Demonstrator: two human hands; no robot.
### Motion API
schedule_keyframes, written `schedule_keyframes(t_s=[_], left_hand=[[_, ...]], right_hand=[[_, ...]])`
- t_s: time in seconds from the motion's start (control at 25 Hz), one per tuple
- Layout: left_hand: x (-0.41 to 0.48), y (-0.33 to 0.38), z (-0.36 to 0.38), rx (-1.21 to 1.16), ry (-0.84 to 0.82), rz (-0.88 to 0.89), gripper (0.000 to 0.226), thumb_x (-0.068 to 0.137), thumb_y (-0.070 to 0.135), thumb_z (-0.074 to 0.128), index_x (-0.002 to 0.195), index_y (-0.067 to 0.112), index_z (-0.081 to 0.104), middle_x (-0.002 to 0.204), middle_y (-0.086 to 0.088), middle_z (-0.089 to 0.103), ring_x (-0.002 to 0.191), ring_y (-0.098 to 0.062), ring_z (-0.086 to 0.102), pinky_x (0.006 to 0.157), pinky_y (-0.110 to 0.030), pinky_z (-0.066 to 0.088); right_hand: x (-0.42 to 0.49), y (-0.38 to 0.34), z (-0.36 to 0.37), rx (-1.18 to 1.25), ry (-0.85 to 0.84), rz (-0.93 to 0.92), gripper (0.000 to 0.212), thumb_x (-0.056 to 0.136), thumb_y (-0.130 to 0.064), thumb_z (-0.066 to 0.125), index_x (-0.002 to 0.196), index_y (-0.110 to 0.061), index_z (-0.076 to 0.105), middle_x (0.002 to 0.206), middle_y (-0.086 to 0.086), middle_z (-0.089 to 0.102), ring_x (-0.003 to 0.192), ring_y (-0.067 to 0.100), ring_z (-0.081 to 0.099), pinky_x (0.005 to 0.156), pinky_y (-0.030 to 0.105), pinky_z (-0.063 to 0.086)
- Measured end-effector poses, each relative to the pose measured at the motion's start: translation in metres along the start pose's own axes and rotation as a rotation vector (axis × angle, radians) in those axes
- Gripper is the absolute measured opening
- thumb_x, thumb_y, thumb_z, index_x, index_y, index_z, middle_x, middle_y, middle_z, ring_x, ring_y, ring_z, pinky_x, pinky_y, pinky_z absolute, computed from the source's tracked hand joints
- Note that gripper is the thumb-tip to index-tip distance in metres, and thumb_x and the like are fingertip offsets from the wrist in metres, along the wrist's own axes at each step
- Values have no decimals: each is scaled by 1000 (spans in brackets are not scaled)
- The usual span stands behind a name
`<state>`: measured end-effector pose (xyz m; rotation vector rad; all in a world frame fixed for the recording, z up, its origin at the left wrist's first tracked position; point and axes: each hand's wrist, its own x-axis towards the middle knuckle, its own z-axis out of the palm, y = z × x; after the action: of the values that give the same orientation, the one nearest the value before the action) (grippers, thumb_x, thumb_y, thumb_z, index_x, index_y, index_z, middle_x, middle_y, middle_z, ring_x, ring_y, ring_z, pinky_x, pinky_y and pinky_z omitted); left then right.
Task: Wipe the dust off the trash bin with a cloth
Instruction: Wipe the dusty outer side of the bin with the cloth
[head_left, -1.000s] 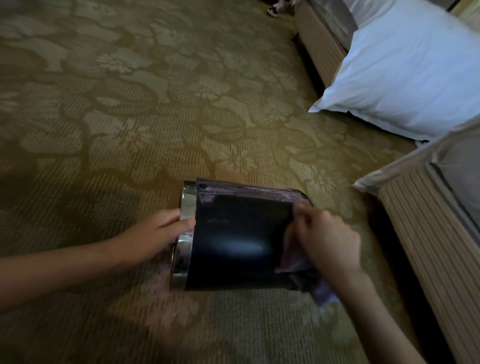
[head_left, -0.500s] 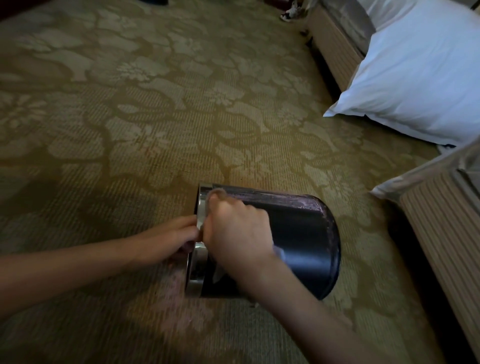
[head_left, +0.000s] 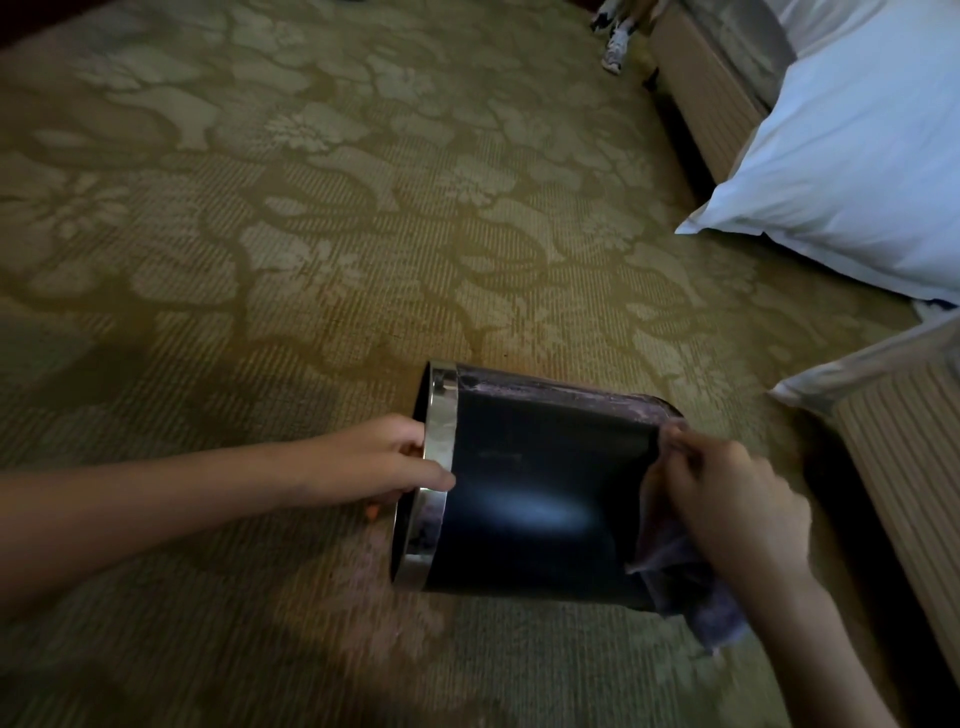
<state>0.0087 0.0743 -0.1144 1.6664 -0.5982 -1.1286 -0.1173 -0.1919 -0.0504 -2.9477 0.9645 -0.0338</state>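
A black trash bin (head_left: 535, 493) with a silver rim lies on its side on the carpet, its mouth facing left. Dust shows as a pale streak along its upper edge. My left hand (head_left: 387, 462) grips the silver rim, thumb over the outside and fingers inside the mouth. My right hand (head_left: 727, 499) is at the bin's bottom end on the right, closed on a greyish-purple cloth (head_left: 691, 587) that it presses against the bin's side. Part of the cloth hangs below my wrist.
The floor is a green floral carpet (head_left: 311, 234). A bed base with a white pillow (head_left: 857, 156) stands at the upper right. A second striped bed base (head_left: 904, 467) is close on the right. Someone's shoes (head_left: 615, 36) show at the top.
My right hand has swept the cloth from the rim end back along the bin's side to its bottom end on the right. My left hand stays on the rim.
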Motion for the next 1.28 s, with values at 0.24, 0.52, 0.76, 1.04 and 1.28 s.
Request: schedule_keyframes(t_s=[0.24, 0.52, 0.76, 1.04, 1.28], left_hand=[[-3, 2, 1, 73, -21, 13, 47, 76, 52, 65, 107, 17, 65, 99, -24, 69, 76, -41, 63, 60, -38, 55], [-6, 2, 3, 73, -51, 28, 25, 90, 42, 62, 103, 21, 66, 94, -11, 74, 75, -31, 68, 59, -39, 55], [-14, 2, 11, 139, -75, 27, 15, 92, 35, 58, 93, 20, 61, 70, 9, 68, 56, -7, 55, 50, -22, 46], [-14, 7, 7, 15, -39, -34, 15, 89, 33, 62, 101, 24, 65, 66, 7, 67, 52, -2, 55, 48, -20, 45], [-2, 16, 5, -163, 139, -109, 23, 91, 19, 63, 113, 13, 65, 46, 10, 33, 38, -4, 33, 39, -17, 30]], right_hand=[[-14, -103, 18, -14, 10, -460, 20, 97, -34, 40, 105, -26, 57, 86, -1, 68, 81, 29, 67, 58, 33, 38], [4, -100, 18, -10, -34, -429, 25, 96, -35, 44, 109, -31, 64, 97, 4, 70, 93, 33, 65, 68, 37, 40], [36, 22, -2, 24, -130, -13, 33, 92, -54, 45, 115, -42, 65, 105, 4, 71, 102, 32, 64, 83, 38, 47], [20, 29, 5, 214, -122, 16, 37, 85, -60, 45, 115, -50, 64, 110, -4, 69, 103, 25, 64, 84, 39, 50], [31, 38, 7, 517, -164, 41, 26, 64, -64, 52, 84, -61, 69, 95, -15, 75, 100, 14, 67, 95, 46, 51]])
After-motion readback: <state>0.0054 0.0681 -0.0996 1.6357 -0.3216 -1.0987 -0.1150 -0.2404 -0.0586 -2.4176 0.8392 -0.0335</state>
